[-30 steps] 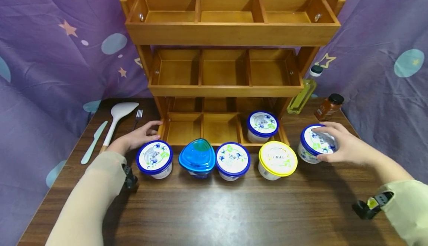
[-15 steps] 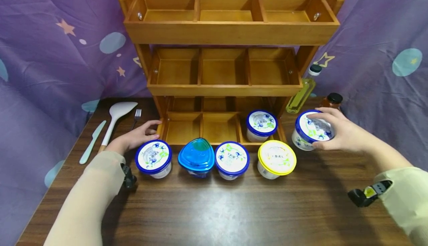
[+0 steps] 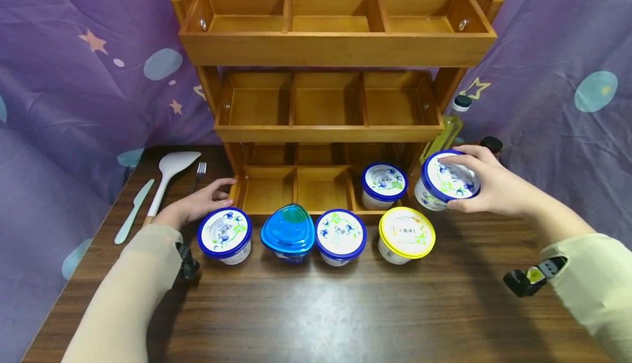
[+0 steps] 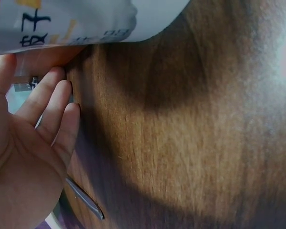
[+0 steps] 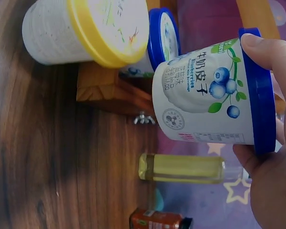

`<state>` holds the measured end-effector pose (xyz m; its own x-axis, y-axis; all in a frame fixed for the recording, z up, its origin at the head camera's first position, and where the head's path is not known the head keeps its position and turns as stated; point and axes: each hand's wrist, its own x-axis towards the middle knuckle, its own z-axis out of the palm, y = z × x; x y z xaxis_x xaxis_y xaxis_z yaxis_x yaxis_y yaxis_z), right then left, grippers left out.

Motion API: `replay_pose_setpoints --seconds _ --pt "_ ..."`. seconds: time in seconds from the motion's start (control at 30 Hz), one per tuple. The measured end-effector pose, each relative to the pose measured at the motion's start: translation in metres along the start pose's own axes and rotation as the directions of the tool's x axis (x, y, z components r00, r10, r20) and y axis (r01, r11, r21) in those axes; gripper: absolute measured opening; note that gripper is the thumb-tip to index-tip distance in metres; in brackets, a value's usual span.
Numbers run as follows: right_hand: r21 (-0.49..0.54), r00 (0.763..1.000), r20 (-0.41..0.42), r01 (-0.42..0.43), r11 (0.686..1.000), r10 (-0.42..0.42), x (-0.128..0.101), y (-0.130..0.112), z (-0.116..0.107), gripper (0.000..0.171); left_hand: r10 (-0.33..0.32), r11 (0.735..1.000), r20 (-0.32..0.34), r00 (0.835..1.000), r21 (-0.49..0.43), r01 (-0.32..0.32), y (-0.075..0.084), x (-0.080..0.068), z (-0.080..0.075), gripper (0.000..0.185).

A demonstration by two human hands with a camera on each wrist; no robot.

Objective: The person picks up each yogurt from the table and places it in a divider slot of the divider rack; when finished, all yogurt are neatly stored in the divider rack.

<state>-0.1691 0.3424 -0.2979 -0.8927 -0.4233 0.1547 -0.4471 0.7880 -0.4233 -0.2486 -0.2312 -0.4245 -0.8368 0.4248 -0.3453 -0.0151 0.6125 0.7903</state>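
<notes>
The blueberry cup point(image 3: 446, 180) was held by its blue lid in the curled right hand point(image 3: 494, 187), lifted above the table's point(image 3: 345, 308) back right corner. The left hand point(image 3: 197, 205), fingers relaxed, rested beside the rack point(image 3: 336, 50).

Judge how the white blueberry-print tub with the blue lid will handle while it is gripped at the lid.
The white blueberry-print tub with the blue lid looks stiff: its wall shows no dent. The right hand grips it by the rim alone, so it is probably light. It hangs tilted; the smooth printed wall could slip, or the lid might pop off.
</notes>
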Motion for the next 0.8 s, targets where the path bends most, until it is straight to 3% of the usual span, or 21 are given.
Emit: replay_pose_setpoints --seconds 0.8 --pt "0.034 0.984 -0.079 0.162 0.986 -0.159 0.021 -0.032 0.027 0.079 0.007 1.0 0.01 1.0 0.003 -0.007 0.0 -0.001 0.0 0.069"
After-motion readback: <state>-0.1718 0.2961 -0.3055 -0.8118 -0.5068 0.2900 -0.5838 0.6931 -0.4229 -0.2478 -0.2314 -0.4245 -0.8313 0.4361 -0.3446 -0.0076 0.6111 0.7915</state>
